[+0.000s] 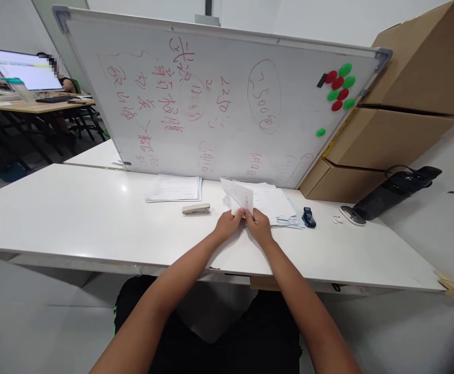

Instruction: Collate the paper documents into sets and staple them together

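Note:
Between my two hands, just above the desk, are a few white paper sheets (pixel 242 196), bent and tilted up. My left hand (pixel 228 224) grips their lower left edge, thumb on top. My right hand (pixel 258 225) pinches the same sheets at the lower right, close beside the left. Behind and to the right lies a loose pile of printed papers (pixel 276 200). A beige stapler (pixel 196 209) rests left of my left hand. Further left sits a neater stack of papers (pixel 174 188). How many sheets I hold cannot be made out.
On the white desk (pixel 94 218), a dark blue stapler-like object (pixel 308 217) stands right of the pile. A black bottle (pixel 394 192) and small white earbuds (pixel 336 219) are further right. A whiteboard (pixel 227 104) leans at the back, beside cardboard boxes (pixel 410 135). A person (pixel 69 85) sits far left.

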The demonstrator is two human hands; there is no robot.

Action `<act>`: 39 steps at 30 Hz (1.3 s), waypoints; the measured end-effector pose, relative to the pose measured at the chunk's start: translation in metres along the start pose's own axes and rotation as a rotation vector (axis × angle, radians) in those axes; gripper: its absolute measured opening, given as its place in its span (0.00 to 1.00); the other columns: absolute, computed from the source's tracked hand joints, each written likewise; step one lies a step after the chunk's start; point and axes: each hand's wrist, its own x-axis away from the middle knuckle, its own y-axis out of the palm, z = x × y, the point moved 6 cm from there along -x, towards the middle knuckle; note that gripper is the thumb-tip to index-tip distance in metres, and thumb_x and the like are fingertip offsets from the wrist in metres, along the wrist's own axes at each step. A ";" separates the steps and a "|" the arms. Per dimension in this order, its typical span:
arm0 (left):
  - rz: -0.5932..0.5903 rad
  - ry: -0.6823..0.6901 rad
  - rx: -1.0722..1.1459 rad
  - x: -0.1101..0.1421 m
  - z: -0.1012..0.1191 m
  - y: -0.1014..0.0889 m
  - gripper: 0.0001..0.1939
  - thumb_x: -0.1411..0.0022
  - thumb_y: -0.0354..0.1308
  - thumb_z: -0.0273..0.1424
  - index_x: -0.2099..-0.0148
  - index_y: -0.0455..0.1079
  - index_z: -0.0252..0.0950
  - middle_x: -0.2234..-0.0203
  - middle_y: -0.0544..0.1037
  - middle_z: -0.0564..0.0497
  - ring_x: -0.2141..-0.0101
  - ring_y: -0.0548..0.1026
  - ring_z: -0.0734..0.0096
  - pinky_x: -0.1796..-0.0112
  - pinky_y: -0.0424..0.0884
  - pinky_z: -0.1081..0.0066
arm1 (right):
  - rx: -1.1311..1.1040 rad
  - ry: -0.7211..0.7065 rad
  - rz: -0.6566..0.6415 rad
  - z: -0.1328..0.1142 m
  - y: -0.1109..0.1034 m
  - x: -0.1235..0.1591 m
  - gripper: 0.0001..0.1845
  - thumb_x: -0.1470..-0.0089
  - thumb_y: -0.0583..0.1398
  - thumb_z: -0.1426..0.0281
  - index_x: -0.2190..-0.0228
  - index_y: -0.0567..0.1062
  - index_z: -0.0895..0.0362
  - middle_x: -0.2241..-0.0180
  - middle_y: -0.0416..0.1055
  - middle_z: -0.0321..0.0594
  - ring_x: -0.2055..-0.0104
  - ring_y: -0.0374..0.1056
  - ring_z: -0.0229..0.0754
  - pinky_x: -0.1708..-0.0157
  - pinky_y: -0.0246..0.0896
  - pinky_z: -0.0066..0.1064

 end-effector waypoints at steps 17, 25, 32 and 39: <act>-0.018 -0.040 -0.733 0.000 0.016 0.000 0.43 0.36 0.28 0.58 0.70 0.76 0.35 0.72 0.79 0.39 0.67 0.78 0.54 0.68 0.64 0.66 | -0.052 -0.014 0.464 0.004 -0.030 0.003 0.21 0.36 0.49 0.59 0.59 0.74 0.59 0.63 0.75 0.46 0.55 0.70 0.47 0.53 0.63 0.39; 0.194 0.410 -0.598 0.019 0.036 -0.014 0.26 0.30 0.38 0.44 0.62 0.73 0.37 0.72 0.78 0.46 0.67 0.75 0.64 0.67 0.63 0.69 | -0.150 0.012 0.510 0.002 -0.034 0.005 0.22 0.37 0.49 0.58 0.57 0.74 0.59 0.57 0.75 0.49 0.50 0.69 0.48 0.48 0.60 0.41; 0.330 0.421 -0.253 0.013 0.033 -0.024 0.26 0.32 0.46 0.45 0.38 0.58 0.36 0.46 0.70 0.41 0.51 0.71 0.59 0.54 0.68 0.60 | -0.233 0.214 0.618 0.014 -0.041 0.012 0.28 0.40 0.47 0.49 0.71 0.71 0.59 0.69 0.74 0.45 0.59 0.71 0.49 0.54 0.62 0.42; 0.413 0.483 -0.027 0.013 0.038 -0.043 0.27 0.30 0.39 0.45 0.33 0.49 0.42 0.36 0.58 0.43 0.36 0.54 0.59 0.39 0.50 0.54 | -0.410 0.486 0.717 0.035 -0.050 0.015 0.30 0.43 0.45 0.43 0.76 0.66 0.55 0.78 0.66 0.37 0.66 0.68 0.45 0.58 0.65 0.40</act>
